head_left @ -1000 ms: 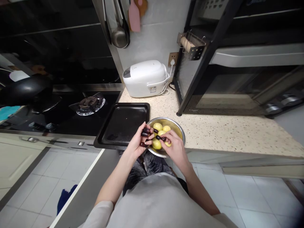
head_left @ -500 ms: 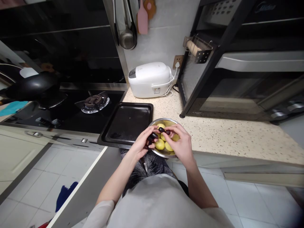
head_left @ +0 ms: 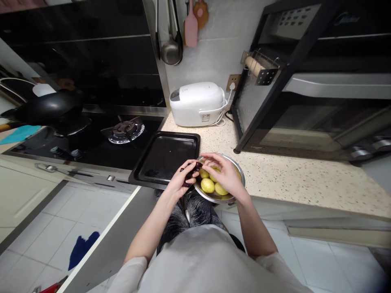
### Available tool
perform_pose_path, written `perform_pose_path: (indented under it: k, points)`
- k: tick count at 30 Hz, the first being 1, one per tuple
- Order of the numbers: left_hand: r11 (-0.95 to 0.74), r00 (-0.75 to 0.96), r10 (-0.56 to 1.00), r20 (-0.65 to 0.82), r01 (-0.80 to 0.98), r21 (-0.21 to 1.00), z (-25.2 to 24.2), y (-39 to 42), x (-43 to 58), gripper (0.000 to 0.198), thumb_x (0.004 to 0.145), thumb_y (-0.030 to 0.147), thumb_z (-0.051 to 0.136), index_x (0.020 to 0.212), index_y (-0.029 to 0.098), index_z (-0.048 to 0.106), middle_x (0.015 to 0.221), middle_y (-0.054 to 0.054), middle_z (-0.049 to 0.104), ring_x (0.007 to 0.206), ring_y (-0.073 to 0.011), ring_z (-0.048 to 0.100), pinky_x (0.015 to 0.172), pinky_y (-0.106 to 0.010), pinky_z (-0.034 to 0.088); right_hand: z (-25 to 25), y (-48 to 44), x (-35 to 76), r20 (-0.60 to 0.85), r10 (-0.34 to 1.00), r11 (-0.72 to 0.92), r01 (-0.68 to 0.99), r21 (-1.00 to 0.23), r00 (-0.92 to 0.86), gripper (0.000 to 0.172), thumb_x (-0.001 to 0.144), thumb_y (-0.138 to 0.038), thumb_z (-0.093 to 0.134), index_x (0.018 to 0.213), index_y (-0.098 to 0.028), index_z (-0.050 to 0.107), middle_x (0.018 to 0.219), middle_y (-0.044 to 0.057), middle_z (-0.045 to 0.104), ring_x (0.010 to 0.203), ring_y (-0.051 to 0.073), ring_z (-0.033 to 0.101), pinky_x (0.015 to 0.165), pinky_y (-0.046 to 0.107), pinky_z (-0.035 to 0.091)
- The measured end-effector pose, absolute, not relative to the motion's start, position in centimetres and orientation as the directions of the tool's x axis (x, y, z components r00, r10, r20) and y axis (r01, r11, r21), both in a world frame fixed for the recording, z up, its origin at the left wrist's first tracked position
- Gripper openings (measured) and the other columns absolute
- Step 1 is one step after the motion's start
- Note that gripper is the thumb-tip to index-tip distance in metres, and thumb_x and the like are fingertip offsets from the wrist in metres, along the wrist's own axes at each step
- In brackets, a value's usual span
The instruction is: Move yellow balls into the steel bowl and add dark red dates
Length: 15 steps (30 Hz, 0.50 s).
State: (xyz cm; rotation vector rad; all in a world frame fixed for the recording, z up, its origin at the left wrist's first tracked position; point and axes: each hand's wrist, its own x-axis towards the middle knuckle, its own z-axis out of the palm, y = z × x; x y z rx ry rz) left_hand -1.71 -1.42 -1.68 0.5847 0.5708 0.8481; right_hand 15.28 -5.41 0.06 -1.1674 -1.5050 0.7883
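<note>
My left hand [head_left: 181, 179] is curled around several dark, shiny oval fruits that look like grapes [head_left: 188, 176]. One dark grape [head_left: 198, 165] shows at its fingertips. My right hand [head_left: 224, 173] meets it there, its fingers bent and its thumb at that grape; the grip is partly hidden. Beneath my right hand a steel bowl [head_left: 241, 171] holds several round yellow-green fruits [head_left: 207, 185]. The bowl sits at the counter's front edge. To the left of the bowl lies a black baking tray [head_left: 166, 156], close to my left hand.
A white rice cooker [head_left: 197, 103] stands at the wall behind the tray. On the left are a gas burner [head_left: 124, 129] and a black wok [head_left: 50, 108]. An oven [head_left: 305, 122] in a black rack occupies the right. Below the tray, a drawer [head_left: 122, 228] juts out.
My right hand has shifted left toward my left hand, and its fingers now reach the grape at the left fingertips. The view has turned slightly. My left hand still holds its dark grapes.
</note>
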Motion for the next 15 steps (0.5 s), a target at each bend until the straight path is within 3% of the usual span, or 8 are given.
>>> perform_pose_path:
  k: [5,7,9,11,13,15]
  points:
    - [0.582,0.562,0.785,-0.261,-0.524,0.622,-2.3,-1.1,-2.8,0.034,0.074,0.020,0.092,0.100,0.011,0.072,0.084,-0.002,0.060,0.055,-0.0011,0.049,0.034,-0.004,0.028,-0.1,-4.8,14.8,0.281,0.958,0.284,0.231,-0.930,-0.047,0.024,0.092,-0.025,0.067,0.115,-0.023,0.073,0.109,0.006,0.075,0.093,0.019,0.071,0.087,0.036,0.060]
    - [0.616,0.576,0.766,-0.286,-0.530,0.582,-2.3,-0.9,-3.3,0.029,0.075,0.017,0.089,0.096,0.012,0.071,0.085,-0.002,0.061,0.055,-0.0009,0.048,0.034,-0.003,0.027,-0.2,-4.7,14.8,0.295,0.955,0.294,0.302,-0.907,-0.044,0.023,0.092,-0.023,0.066,0.115,-0.023,0.072,0.110,0.006,0.074,0.093,0.020,0.070,0.087,0.037,0.059]
    - [0.639,0.583,0.753,-0.305,-0.538,0.550,-2.2,-0.6,-4.0,0.026,0.075,0.016,0.088,0.094,0.012,0.070,0.088,-0.003,0.062,0.055,-0.0001,0.047,0.035,-0.002,0.026,-0.5,-4.6,15.1,0.334,0.942,0.305,0.499,-0.812,-0.033,0.023,0.093,-0.020,0.064,0.114,-0.023,0.073,0.110,0.007,0.073,0.099,0.023,0.068,0.091,0.041,0.057]
    - [0.603,0.546,0.783,-0.298,-0.548,0.580,-2.0,-0.1,-5.0,0.029,0.073,0.018,0.090,0.094,0.013,0.070,0.092,-0.005,0.065,0.055,0.0006,0.046,0.035,-0.002,0.025,-0.9,-4.6,15.6,0.357,0.933,0.280,0.719,-0.636,-0.048,0.023,0.093,-0.016,0.062,0.113,-0.021,0.073,0.109,0.010,0.070,0.106,0.028,0.064,0.093,0.045,0.054]
    - [0.483,0.452,0.855,-0.252,-0.522,0.703,-2.1,0.5,-6.2,0.034,0.070,0.025,0.092,0.094,0.013,0.071,0.096,-0.006,0.067,0.055,0.0003,0.046,0.036,-0.003,0.025,-1.5,-4.7,15.9,0.334,0.939,0.244,0.850,-0.467,-0.086,0.022,0.093,-0.015,0.061,0.111,-0.019,0.073,0.108,0.012,0.067,0.109,0.031,0.060,0.092,0.047,0.052]
    - [0.309,0.327,0.928,-0.177,-0.411,0.858,-2.5,1.3,-7.6,0.037,0.069,0.032,0.094,0.093,0.013,0.072,0.093,-0.006,0.068,0.056,-0.0014,0.047,0.037,-0.006,0.027,-2.0,-4.9,16.1,0.298,0.948,0.223,0.901,-0.372,-0.112,0.019,0.093,-0.014,0.061,0.107,-0.018,0.072,0.107,0.012,0.065,0.108,0.032,0.060,0.088,0.045,0.052]
